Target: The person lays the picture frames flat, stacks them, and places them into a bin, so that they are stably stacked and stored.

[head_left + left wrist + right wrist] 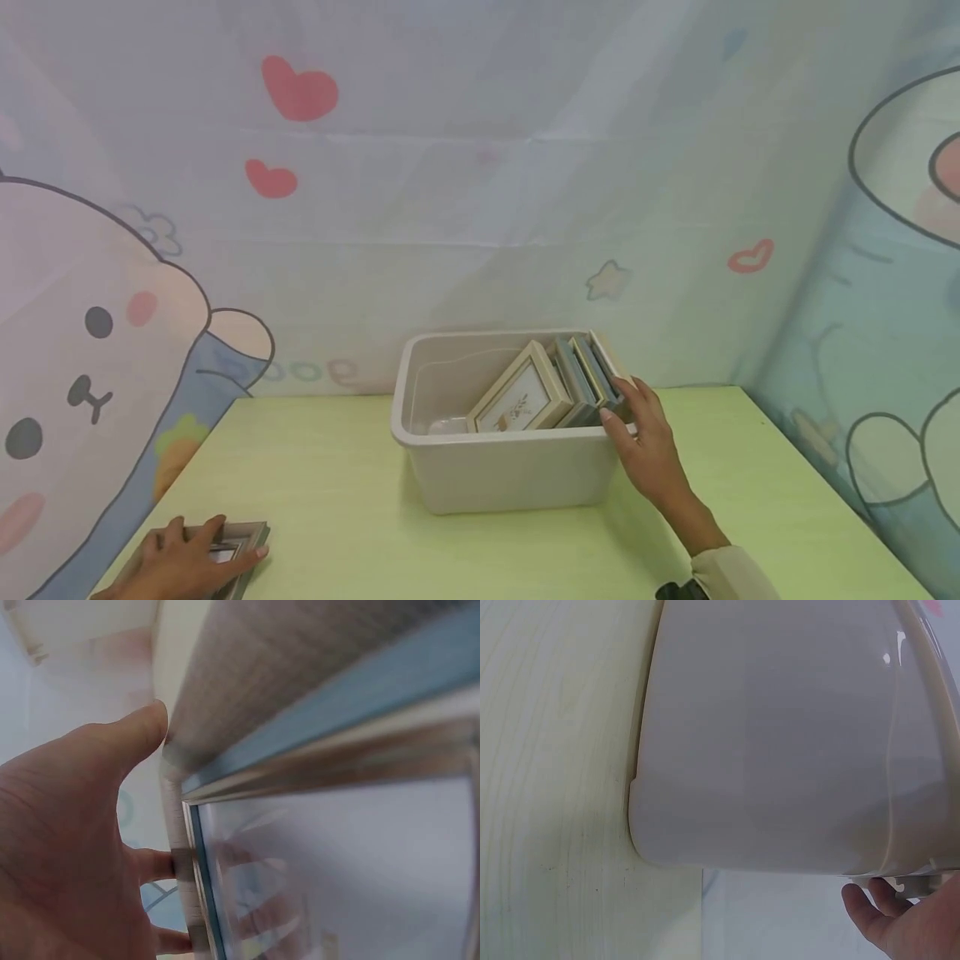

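At the lower left of the head view, my left hand (180, 560) grips a grey-brown picture frame (251, 537), its thumb at the right edge and the fingers over the far edge. In the left wrist view, the frame's clear front (360, 855) reflects the hand. My right hand (647, 450) reaches over the front right corner of a white plastic bin (517, 475). Its thumb and fingers hold the rightmost picture frame (606, 358), partly hidden by the hand. Beside it stand several grey and beige frames; a beige frame with a plant print (517, 406) leans leftward.
The bin stands on a pale yellow-green table (330, 475), near its back edge. A cloth backdrop (480, 167) with cartoon animals and hearts hangs behind and at both sides. The bin's left part shows bare floor.
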Action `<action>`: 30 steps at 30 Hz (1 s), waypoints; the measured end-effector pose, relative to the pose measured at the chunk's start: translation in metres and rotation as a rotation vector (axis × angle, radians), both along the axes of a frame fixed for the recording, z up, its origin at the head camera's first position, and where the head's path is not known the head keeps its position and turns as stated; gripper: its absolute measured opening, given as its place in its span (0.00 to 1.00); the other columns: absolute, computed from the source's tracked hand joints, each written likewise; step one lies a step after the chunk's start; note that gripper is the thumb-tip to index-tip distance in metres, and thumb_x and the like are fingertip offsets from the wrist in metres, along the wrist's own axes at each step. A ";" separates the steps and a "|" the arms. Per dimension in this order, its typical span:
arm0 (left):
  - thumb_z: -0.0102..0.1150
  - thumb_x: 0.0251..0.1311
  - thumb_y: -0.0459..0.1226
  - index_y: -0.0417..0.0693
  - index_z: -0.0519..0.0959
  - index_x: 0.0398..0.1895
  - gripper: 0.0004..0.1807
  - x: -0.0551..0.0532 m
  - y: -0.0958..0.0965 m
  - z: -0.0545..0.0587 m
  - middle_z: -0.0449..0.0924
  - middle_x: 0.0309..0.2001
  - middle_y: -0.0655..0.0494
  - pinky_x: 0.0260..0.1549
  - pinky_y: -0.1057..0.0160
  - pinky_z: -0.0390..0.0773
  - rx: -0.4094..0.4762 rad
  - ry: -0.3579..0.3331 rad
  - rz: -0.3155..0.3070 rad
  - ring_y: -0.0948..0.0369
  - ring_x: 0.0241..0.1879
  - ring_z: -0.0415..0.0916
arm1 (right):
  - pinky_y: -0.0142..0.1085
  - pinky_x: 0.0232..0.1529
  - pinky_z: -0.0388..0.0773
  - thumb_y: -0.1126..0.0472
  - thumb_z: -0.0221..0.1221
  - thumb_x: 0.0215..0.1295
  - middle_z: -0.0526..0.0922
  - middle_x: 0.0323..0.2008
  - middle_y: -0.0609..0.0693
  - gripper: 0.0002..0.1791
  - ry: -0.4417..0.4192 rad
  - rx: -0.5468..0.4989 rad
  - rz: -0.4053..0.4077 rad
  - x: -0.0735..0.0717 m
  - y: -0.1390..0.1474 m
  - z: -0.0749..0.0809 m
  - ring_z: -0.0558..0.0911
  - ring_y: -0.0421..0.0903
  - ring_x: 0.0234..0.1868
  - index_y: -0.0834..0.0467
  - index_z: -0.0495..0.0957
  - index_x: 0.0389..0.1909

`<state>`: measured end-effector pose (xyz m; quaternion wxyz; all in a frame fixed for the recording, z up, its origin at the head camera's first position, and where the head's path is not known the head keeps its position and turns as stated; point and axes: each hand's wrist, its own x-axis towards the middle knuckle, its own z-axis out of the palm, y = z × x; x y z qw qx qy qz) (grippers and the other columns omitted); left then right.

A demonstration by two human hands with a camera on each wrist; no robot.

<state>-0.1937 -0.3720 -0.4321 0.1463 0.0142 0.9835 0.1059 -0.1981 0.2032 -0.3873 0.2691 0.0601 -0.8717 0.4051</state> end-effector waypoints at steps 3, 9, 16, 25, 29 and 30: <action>0.52 0.53 0.74 0.29 0.64 0.65 0.59 0.003 0.004 0.001 0.50 0.59 0.09 0.47 0.11 0.50 0.039 0.015 0.095 0.14 0.60 0.44 | 0.60 0.50 0.77 0.51 0.49 0.76 0.54 0.76 0.64 0.28 0.007 0.004 -0.002 0.000 0.000 0.002 0.73 0.68 0.63 0.54 0.63 0.73; 0.54 0.49 0.76 0.36 0.64 0.67 0.58 0.004 0.005 0.000 0.50 0.61 0.17 0.40 0.07 0.40 0.079 0.018 0.151 0.18 0.60 0.42 | 0.62 0.51 0.76 0.51 0.49 0.76 0.54 0.76 0.64 0.28 0.001 0.002 -0.004 0.001 0.000 0.002 0.72 0.68 0.64 0.54 0.63 0.73; 0.57 0.46 0.75 0.37 0.65 0.66 0.58 0.001 0.001 -0.003 0.42 0.65 0.16 0.39 0.07 0.34 0.105 0.013 0.157 0.18 0.63 0.36 | 0.60 0.50 0.77 0.51 0.49 0.76 0.54 0.76 0.64 0.28 -0.005 0.001 0.001 0.000 -0.001 0.001 0.73 0.67 0.63 0.54 0.62 0.74; 0.61 0.46 0.73 0.35 0.69 0.60 0.55 -0.004 -0.001 -0.004 0.47 0.61 0.12 0.39 0.07 0.42 0.087 0.030 0.121 0.13 0.61 0.39 | 0.60 0.50 0.77 0.51 0.49 0.76 0.53 0.76 0.64 0.29 -0.006 -0.001 0.011 0.000 -0.001 0.000 0.73 0.68 0.64 0.54 0.62 0.74; 0.63 0.43 0.74 0.39 0.71 0.58 0.53 -0.007 -0.003 -0.006 0.47 0.61 0.14 0.38 0.07 0.44 0.087 0.028 0.133 0.13 0.60 0.40 | 0.60 0.50 0.77 0.51 0.49 0.76 0.53 0.76 0.64 0.28 -0.001 -0.001 0.010 0.000 -0.001 0.000 0.73 0.68 0.64 0.54 0.62 0.74; 0.63 0.42 0.74 0.39 0.71 0.58 0.53 -0.007 -0.004 -0.006 0.47 0.61 0.14 0.38 0.07 0.45 0.087 0.031 0.137 0.14 0.60 0.40 | 0.60 0.50 0.77 0.51 0.49 0.76 0.54 0.76 0.64 0.28 0.000 -0.002 0.010 0.000 -0.001 0.000 0.73 0.68 0.64 0.54 0.62 0.74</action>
